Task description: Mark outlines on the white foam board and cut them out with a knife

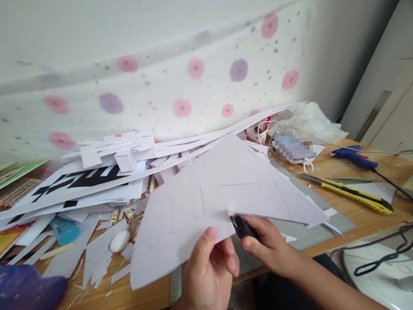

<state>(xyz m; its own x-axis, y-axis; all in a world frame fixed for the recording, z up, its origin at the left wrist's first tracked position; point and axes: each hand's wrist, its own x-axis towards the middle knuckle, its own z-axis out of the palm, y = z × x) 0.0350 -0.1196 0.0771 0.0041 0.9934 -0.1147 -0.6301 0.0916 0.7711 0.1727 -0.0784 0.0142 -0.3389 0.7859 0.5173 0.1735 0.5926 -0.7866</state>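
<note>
A large white sheet of paper [211, 199] with cut lines in it is lifted over the front of the wooden table [97, 307]. My left hand [208, 274] pinches its near edge, thumb on top. My right hand [269, 247] grips a small black cutter [241, 225], whose tip touches the sheet's lower edge just right of my left thumb. Under the sheet lies a grey cutting mat [312, 235].
White paper scraps and strips [94, 187] pile up at the back left. A yellow utility knife [356, 195], a blue glue gun [352, 158] with a black cable and a plastic bag [307, 118] lie at the right. A purple object [17, 293] sits at the front left.
</note>
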